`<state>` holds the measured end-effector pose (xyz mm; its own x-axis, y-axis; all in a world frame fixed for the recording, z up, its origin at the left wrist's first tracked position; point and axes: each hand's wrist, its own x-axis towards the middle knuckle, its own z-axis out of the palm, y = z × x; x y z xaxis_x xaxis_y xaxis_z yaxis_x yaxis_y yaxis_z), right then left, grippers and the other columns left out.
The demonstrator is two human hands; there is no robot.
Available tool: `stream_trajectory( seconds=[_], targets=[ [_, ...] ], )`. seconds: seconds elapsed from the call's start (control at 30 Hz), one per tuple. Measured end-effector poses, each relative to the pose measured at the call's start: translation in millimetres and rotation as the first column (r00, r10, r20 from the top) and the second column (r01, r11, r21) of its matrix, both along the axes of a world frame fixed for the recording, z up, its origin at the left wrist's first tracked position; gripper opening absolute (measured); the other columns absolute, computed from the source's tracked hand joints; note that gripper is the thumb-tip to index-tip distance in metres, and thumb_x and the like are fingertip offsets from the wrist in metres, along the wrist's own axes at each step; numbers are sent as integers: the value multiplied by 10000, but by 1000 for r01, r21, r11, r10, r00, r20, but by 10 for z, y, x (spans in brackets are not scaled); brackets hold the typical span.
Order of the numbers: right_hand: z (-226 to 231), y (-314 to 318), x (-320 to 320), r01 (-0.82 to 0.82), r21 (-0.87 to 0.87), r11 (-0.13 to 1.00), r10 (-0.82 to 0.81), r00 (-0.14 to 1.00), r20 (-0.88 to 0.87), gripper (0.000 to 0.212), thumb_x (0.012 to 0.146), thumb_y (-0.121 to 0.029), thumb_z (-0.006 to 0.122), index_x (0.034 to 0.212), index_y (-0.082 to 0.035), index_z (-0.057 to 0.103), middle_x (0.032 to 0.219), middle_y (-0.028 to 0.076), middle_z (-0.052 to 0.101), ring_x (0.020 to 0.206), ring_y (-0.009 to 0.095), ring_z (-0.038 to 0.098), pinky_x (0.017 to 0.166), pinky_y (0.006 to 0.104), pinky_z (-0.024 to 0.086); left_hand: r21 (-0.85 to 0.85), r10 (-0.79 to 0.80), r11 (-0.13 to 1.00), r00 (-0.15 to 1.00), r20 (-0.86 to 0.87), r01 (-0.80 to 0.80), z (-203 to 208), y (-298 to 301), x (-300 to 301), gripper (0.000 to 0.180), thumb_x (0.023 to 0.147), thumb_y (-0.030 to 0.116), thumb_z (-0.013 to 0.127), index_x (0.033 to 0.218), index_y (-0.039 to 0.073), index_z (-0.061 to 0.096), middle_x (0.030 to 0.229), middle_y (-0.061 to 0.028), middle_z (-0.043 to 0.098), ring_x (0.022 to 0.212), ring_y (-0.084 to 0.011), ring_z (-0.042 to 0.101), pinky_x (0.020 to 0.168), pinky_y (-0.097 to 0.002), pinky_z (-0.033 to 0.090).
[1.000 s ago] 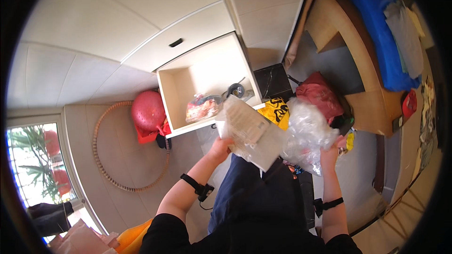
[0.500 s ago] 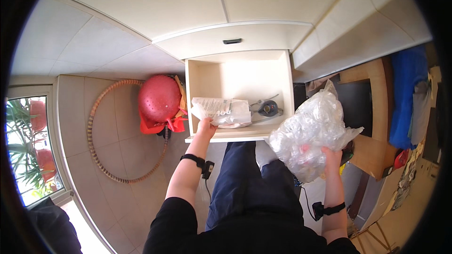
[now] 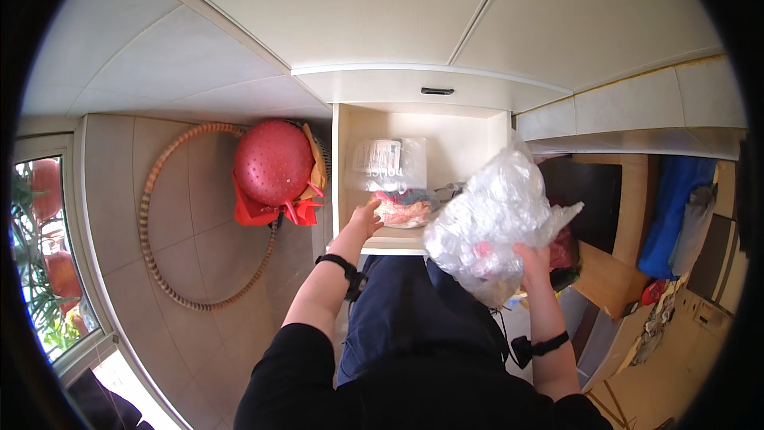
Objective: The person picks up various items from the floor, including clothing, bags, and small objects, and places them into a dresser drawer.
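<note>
Plastic bundle (image 3: 500,219): one, held by right hand (image 3: 534,263); left hand (image 3: 367,219) loosely spread beside one orange packet (image 3: 406,213).

Large pale letters stand on the white packet (image 3: 412,158) in the drawer (image 3: 469,129), at its far left — beside them, a block of smaller print, too fine to read.

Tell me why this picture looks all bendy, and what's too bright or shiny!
In the head view, the fisheye lens curves the white cabinet edges; in the head view, daylight whitens patches near the window, and shiny glints dot the clear plastic bag in the right hand.
</note>
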<state>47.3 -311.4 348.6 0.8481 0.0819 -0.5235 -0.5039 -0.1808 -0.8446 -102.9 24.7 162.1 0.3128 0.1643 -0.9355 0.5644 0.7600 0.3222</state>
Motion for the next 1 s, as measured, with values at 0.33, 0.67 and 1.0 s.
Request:
stream_trajectory(
  seconds=[0.33,0.67,1.0],
  targets=[
    [20,973,231,-25,337,941,152,922,-357,408,671,39,557,1078,39,527,947,121,598,852,253,592,781,364,485,-371,18,897,818,575,241,1657,-31,262,938,688,774,346,1366,131,250,1367,-90,342,1242,-280,341,960,-503,334],
    [-488,1285,229,-104,192,976,149,961,-234,407,694,16,613,1091,40,528,964,121,601,864,226,588,770,337,469,18,-48,999,936,348,44,1681,-54,391,477,808,160,570,1248,100,397,1153,-47,510,1019,-214,527,772,-376,479],
    [-407,1093,852,-18,279,960,90,965,-248,490,861,-508,411,953,-90,650,930,36,564,878,133,455,848,321,358,-15,283,956,906,315,-293,1654,639,-283,428,835,84,479,1254,76,390,1192,-86,489,1086,-250,486,924,-411,397]
  ],
)
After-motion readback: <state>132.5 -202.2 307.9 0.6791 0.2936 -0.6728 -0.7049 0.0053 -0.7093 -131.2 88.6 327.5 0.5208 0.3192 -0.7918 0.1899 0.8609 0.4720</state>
